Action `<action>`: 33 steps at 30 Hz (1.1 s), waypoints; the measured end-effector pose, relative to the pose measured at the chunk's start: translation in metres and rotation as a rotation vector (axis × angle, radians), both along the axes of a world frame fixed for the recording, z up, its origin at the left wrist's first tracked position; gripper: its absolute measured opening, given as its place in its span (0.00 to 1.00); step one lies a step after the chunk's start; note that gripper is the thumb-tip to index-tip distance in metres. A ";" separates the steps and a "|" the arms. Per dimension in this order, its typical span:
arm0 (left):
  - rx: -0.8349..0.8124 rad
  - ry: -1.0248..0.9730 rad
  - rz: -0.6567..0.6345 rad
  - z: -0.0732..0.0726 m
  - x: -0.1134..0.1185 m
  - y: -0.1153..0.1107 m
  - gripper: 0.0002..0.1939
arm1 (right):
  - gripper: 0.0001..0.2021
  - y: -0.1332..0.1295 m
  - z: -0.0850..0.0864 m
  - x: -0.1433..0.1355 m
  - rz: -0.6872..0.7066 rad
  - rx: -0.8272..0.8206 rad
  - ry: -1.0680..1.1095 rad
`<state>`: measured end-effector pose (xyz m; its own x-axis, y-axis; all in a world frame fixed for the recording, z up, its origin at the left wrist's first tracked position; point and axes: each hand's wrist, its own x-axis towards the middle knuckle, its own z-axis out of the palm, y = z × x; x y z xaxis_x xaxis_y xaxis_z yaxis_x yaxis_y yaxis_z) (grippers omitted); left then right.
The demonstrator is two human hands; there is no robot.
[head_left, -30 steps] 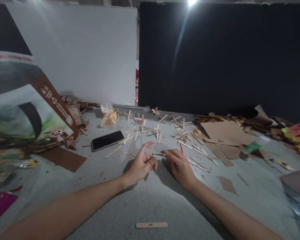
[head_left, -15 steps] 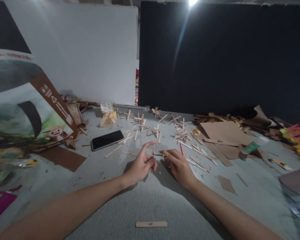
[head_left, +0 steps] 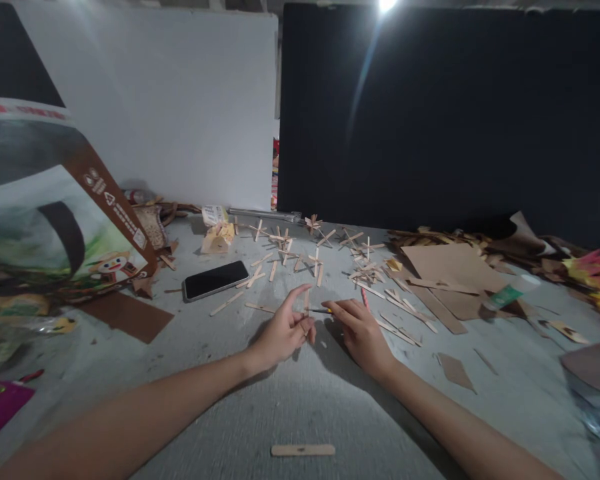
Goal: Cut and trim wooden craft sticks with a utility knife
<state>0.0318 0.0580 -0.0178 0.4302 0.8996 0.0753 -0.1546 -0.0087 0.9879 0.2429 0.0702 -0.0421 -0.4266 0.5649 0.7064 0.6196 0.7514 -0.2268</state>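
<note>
My left hand (head_left: 286,328) is closed around a wooden craft stick (head_left: 307,300), which stands upright with the index fingertip at its upper end. From the right, my right hand (head_left: 361,333) grips a thin pointed tool (head_left: 321,311) with a dark tip and a bit of yellow by the fingers. The tip reaches the craft stick's face; whether it presses in is too small to tell. Most of the tool's handle is hidden under my fingers. Another craft stick (head_left: 303,451), with a small dark mark in its middle, lies flat on the grey table (head_left: 220,413) near my body.
Loose and crossed craft sticks (head_left: 286,248) spread beyond my hands. A phone (head_left: 216,280) lies at left, near a large printed bag (head_left: 25,220). Cardboard sheets (head_left: 443,263) and a glue bottle (head_left: 510,293) are at right. A red-striped stick (head_left: 365,298) lies behind my right hand.
The stick in my left hand has turned slightly, so more of its flat face shows. The tool's tip stays against it, and both hands keep nearly the same place.
</note>
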 end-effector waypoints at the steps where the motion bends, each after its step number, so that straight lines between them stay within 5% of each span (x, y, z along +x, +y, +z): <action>1: 0.005 0.008 -0.001 -0.001 0.000 0.000 0.43 | 0.32 0.000 -0.001 0.000 0.000 0.003 -0.003; 9: 0.015 0.038 0.008 -0.003 0.000 -0.001 0.40 | 0.33 0.000 -0.001 0.001 -0.009 -0.021 -0.009; 21: 0.007 0.021 -0.023 -0.005 0.000 0.000 0.41 | 0.20 -0.006 0.005 -0.004 -0.006 -0.037 0.073; 33: 0.006 -0.027 0.088 0.001 -0.002 0.000 0.44 | 0.31 -0.001 0.000 -0.002 0.003 -0.015 0.058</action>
